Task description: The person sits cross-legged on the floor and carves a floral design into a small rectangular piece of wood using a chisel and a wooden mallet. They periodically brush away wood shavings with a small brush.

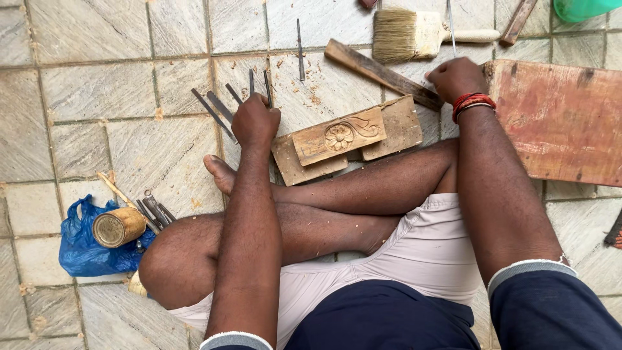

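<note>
From the head view I see my left hand [255,123] curled down onto a fan of thin dark metal chisels [223,107] lying on the grey stone-tiled floor [97,84], though I cannot tell whether it grips one. My right hand [455,78] is closed around a slim metal tool [449,26] beside the rough wooden strip [379,72]. Between them, just before my crossed legs, lies the pale block carved with a flower [339,137]; a round wooden mallet [118,227] rests on a crumpled blue plastic bag [81,249] at the floor's left edge.
</note>
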